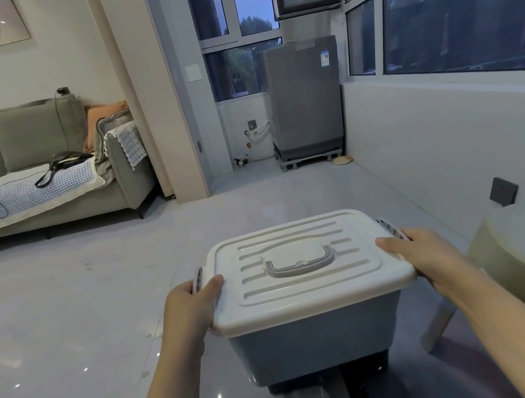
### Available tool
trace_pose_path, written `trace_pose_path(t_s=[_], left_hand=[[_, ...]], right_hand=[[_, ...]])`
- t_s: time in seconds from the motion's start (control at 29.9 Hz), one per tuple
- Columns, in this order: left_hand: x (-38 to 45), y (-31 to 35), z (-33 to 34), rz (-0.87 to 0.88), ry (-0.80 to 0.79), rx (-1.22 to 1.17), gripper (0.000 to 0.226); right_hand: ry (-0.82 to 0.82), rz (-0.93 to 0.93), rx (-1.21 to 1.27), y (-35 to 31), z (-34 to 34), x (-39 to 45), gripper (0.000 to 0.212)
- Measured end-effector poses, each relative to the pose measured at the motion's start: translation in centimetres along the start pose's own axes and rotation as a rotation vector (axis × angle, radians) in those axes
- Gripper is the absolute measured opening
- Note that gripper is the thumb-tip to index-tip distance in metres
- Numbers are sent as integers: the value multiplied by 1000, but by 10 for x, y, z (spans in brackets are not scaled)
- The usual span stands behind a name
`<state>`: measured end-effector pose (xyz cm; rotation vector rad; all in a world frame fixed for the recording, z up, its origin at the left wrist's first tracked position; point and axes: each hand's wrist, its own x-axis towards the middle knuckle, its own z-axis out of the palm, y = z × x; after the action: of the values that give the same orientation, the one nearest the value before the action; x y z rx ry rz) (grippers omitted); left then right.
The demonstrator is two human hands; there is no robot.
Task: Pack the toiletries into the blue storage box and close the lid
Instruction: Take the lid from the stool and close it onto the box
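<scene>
A grey tiled floor (65,318) lies ahead of you. Your left hand (191,302) and right hand (426,253) grip the side edges of the blue box (316,342), its white lid (303,261) on.

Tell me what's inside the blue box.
Cannot tell: the white ribbed plastic lid covers the blue plastic storage box, whose walls are opaque. Both hands grip its sides.

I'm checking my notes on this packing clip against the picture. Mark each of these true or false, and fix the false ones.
1. The white lid sits on the blue storage box. True.
2. The left hand lifts the lid's grey handle. False: it holds the box's left edge.
3. The right hand holds the box's right edge. True.
4. Toiletries lie on the lid. False: only its handle is there.
</scene>
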<state>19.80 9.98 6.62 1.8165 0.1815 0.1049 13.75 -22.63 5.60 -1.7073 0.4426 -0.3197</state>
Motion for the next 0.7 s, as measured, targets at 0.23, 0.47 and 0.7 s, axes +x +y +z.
trace_pose_path(t_s=[0.23, 0.47, 0.7], left_hand=[[7, -3, 13, 77, 107, 184, 23], [37, 10, 27, 112, 64, 169, 26], [53, 20, 46, 145, 62, 256, 25]], right_hand=[[88, -88, -46, 7, 11, -3, 23], [127, -77, -12, -2, 18, 15, 17], [77, -62, -32, -12, 12, 38, 28]])
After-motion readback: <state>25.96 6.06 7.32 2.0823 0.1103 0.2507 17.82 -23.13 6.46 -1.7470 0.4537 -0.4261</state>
